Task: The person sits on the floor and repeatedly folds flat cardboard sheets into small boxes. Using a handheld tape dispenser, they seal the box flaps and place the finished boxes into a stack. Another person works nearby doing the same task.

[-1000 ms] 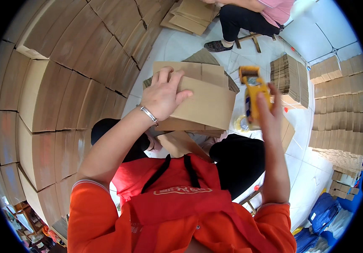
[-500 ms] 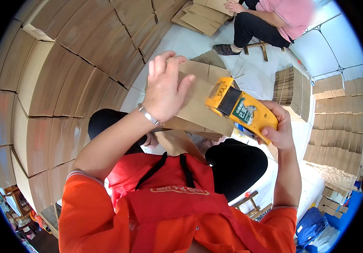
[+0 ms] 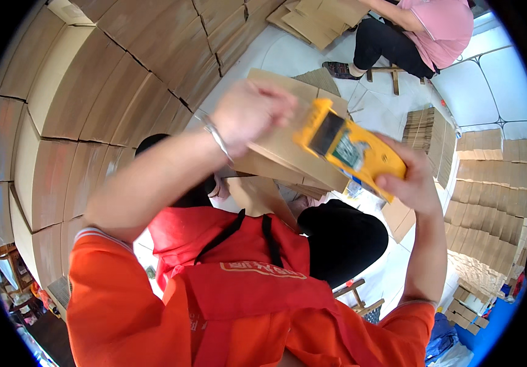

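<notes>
My right hand [image 3: 411, 177] is wrapped round a yellow boxy handheld tool [image 3: 370, 160] with a dark window and a green label; its exact kind does not show. The tool is held tilted above the right side of a brown cardboard box [image 3: 288, 150] between my knees. My left hand [image 3: 254, 116] hangs over the box's left side, close to the tool's dark-windowed end. Its fingers look drawn in but are smeared by motion, so whether they hold anything cannot be told. A metal bracelet [image 3: 217, 137] is round my left wrist.
Tall stacks of cardboard boxes [image 3: 92, 116] rise at my left. Bundles of flat cardboard [image 3: 489, 208] stand at the right, with another bundle [image 3: 434, 140] nearer. Beyond, a co-worker in pink [image 3: 441, 30] sits on a low wooden stool [image 3: 393, 76] beside flat cardboard sheets [image 3: 318, 23].
My left hand has drawn its raised fingers in and dipped slightly, and is now blurred. The tool stays in my right hand, nearly in place. The view has shifted a little.
</notes>
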Demonstrator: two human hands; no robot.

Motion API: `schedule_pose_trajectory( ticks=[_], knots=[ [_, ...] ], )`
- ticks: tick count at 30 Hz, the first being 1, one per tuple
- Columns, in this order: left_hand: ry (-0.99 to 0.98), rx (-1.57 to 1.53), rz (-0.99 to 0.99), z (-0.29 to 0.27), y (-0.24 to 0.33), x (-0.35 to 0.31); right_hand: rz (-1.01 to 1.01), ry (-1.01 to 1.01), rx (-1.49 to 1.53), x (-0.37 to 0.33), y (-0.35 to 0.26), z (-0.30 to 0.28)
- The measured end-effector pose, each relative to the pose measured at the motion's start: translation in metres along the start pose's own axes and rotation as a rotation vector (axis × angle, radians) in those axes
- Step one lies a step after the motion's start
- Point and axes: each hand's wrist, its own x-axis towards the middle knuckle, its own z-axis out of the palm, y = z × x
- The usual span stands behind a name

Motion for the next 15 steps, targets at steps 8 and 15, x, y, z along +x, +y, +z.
schedule_pose_trajectory(
  ticks=[8, 15],
  knots=[
    [0.164, 0.171, -0.23, -0.123, -0.041, 0.059, 0.113, -0.218, -0.252, 0.098, -0.05, 0.054],
    [-0.112, 0.208, -0.367, -0.069, -0.143, 0.101, 0.274, -0.207, -0.078, 0.097, -0.052, 0.047]
  ],
)
